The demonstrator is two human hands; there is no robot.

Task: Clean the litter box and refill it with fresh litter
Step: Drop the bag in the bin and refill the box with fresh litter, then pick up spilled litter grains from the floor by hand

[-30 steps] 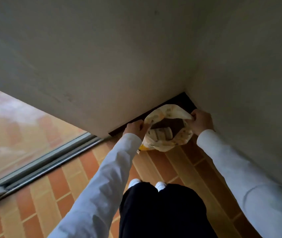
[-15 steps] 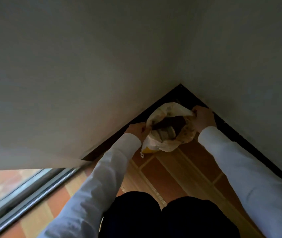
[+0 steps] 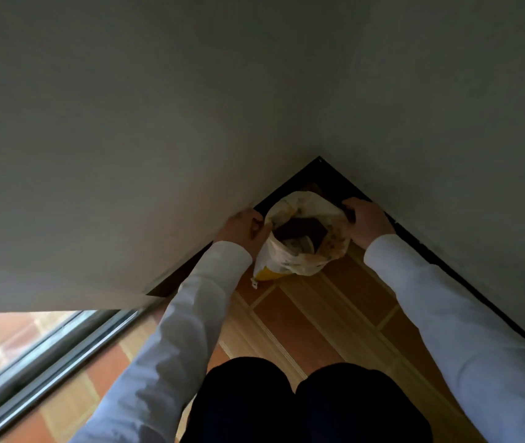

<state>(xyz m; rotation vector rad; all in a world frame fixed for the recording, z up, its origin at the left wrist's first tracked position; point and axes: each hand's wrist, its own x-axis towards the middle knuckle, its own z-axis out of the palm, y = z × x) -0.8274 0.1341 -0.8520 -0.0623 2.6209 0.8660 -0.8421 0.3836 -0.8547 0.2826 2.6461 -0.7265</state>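
A white plastic bag (image 3: 290, 260) with yellow print stands on the tiled floor in the corner where two walls meet. Its mouth is open and dark contents show inside. My left hand (image 3: 243, 230) grips the bag's left rim. On the opposite rim, my right hand (image 3: 366, 220) holds the bag with curled fingers. No litter box is in view.
Two grey walls (image 3: 191, 123) with a black skirting board (image 3: 440, 254) close in the corner. Orange and tan floor tiles (image 3: 312, 327) run back to my dark trouser legs (image 3: 302, 407). A sliding glass door with a metal track (image 3: 47, 356) lies at the lower left.
The camera has tilted up and closer to the corner, so more wall fills the view. Both hands keep their hold on the bag's rim, which stays in the corner.
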